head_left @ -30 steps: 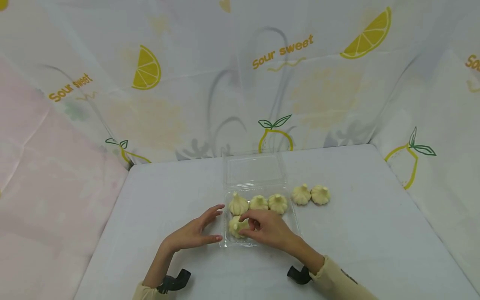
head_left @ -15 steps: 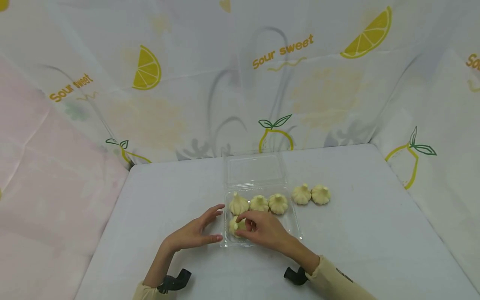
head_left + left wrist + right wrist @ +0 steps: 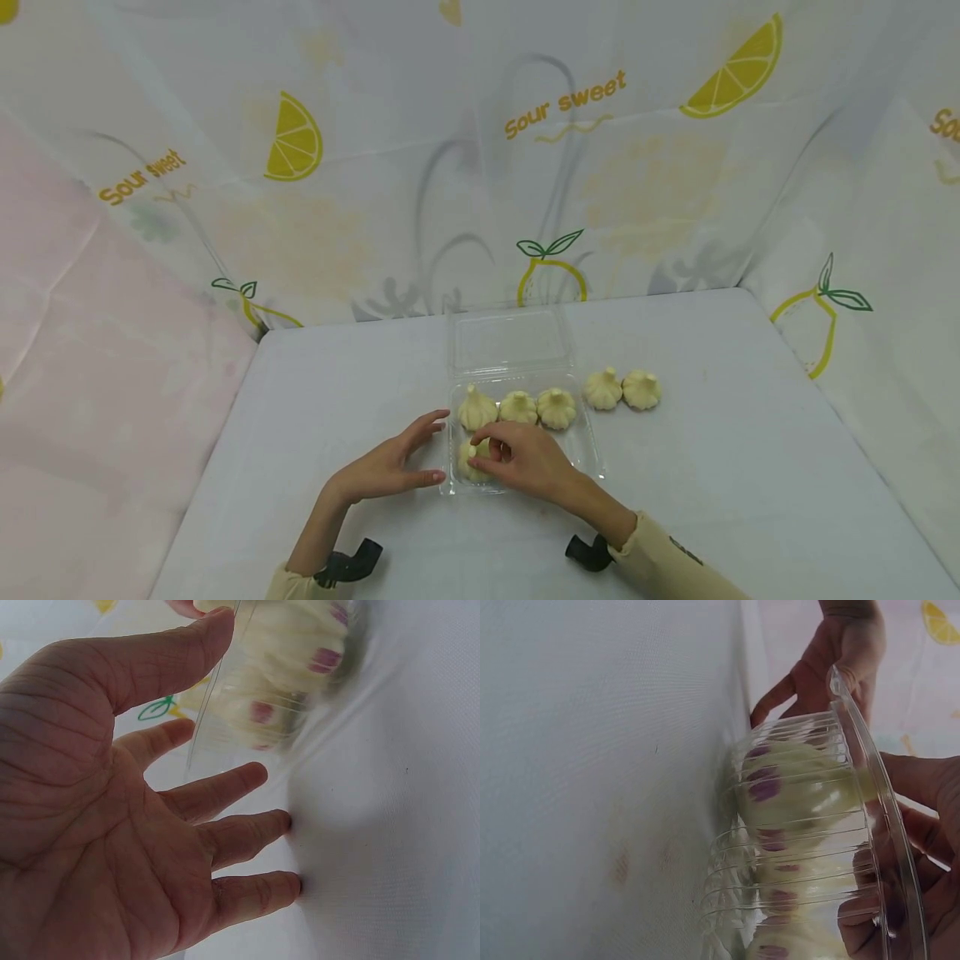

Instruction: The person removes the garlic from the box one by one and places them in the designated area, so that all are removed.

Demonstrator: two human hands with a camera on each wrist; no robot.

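A clear plastic clamshell box [image 3: 587, 446] lies opened on the table. Three pale garlic bulbs, including the left one [image 3: 477, 408], the middle one [image 3: 517, 405] and the right one [image 3: 557, 407], fill its back row. In the front left corner sits another garlic bulb [image 3: 467, 468], its stem between the thumb and index finger of my right hand [image 3: 531, 460], which pinches it. My left hand [image 3: 384, 468] is at the box's left side, fingers spread, thumb by the rim [image 3: 212, 682]. The right hand hides part of the box's front row.
Two more garlic bulbs, a nearer one [image 3: 603, 388] and a farther one [image 3: 641, 389], lie on the white table [image 3: 720, 467] right of the box. The raised clear lid [image 3: 510, 340] leans back toward the printed cloth backdrop [image 3: 360, 167].
My right hand has shifted slightly left, and its thumb and index finger have come in around the front bulb's stem. That bulb has shifted a little; my left hand has stayed put.
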